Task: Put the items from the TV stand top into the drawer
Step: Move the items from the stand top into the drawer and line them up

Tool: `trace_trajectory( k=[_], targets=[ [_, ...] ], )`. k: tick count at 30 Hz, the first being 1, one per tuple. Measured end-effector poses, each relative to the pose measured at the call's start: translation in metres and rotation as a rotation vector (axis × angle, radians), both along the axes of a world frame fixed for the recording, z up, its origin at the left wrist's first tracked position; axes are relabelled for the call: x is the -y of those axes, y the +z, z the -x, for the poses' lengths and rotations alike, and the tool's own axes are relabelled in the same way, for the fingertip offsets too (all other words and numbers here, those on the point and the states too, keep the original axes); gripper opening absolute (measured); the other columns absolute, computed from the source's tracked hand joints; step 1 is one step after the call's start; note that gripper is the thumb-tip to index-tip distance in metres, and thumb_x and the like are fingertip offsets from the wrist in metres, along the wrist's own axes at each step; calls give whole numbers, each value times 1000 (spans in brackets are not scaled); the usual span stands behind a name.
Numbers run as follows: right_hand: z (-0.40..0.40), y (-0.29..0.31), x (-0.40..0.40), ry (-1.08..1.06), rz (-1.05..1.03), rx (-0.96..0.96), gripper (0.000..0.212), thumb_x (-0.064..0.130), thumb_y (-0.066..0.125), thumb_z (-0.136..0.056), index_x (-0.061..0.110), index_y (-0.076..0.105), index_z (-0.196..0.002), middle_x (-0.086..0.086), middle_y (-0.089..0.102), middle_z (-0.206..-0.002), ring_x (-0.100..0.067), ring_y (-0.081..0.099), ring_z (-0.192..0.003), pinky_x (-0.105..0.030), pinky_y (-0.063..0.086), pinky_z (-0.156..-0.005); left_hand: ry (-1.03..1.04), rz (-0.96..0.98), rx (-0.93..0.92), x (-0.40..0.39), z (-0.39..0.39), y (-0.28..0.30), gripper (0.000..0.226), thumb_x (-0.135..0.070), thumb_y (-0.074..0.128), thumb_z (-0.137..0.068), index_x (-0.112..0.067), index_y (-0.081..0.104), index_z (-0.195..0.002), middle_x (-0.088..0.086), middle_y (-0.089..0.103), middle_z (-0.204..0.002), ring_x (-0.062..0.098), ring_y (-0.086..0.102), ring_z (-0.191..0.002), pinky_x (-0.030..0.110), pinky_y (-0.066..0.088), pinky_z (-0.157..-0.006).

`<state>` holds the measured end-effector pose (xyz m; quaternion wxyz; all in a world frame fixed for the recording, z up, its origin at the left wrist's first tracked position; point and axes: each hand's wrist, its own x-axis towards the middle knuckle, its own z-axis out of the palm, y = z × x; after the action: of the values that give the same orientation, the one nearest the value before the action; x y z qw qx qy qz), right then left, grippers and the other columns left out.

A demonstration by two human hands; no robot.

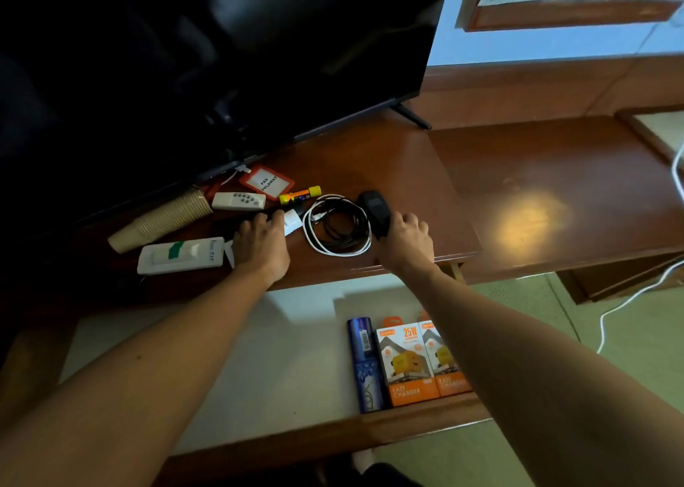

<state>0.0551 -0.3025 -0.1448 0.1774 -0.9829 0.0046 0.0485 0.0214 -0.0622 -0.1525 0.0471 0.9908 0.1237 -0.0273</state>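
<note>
Open below the bench edge, the drawer (259, 357) shows a pale floor and already contains a blue cylindrical can (364, 364) lying flat against two orange charger boxes (422, 361) at its right side. Both forearms cross above the drawer toward the TV stand top (518, 190) (a polished brown bench). On it, the right hand (405, 240) clenches its fingers around a black adapter (375, 209), which stands tilted just beside a coil of white and black cables (337, 227). The left hand (261, 244) rests palm down, its fingers curled over a dark object and touching a white plug (292, 224); whether it grips anything cannot be told. Further left lie a white rectangular device with a green mark (181, 255) and a stack of paper cups (159, 222) on its side. Behind the hands sit a small white remote (238, 201), a yellow marker (299, 195) and a red-framed badge (266, 182), close under the television (222, 61).
</note>
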Motion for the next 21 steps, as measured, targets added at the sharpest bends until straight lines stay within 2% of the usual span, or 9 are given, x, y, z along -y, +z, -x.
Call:
trace_trajectory(
  k=[6,11,17,21],
  targets=[
    [-11,-1,0,17,-24,-13,49,28,62,-89,11,45,-132,-15,55,-127,-35,47,-117,-47,48,-92,-2,30,57,-1,-1,-1,56,-10,64,-88,-20,43,-139,14,54,-131,39,48,-119,51,44,-96],
    [-16,4,1,-2,-45,-35,41,23,56,-93,6,44,-128,-18,58,-123,-37,45,-116,-44,44,-87,-30,67,210,-3,8,-4,60,-10,65,-89,-12,43,-145,19,56,-128,42,51,-111,52,44,-88],
    [16,14,-1,-122,-192,34,48,26,60,-88,10,41,-130,-17,56,-124,-36,50,-113,-48,47,-93,-75,195,370,18,32,8,57,-19,63,-94,-15,44,-147,17,55,-129,39,50,-111,49,46,-87],
    [61,12,-12,-130,-218,56,51,33,61,-83,12,43,-125,-14,55,-119,-36,52,-108,-47,48,-90,-129,287,357,29,63,2,57,-24,65,-93,-18,45,-146,16,56,-131,39,51,-110,48,47,-91]
  ],
)
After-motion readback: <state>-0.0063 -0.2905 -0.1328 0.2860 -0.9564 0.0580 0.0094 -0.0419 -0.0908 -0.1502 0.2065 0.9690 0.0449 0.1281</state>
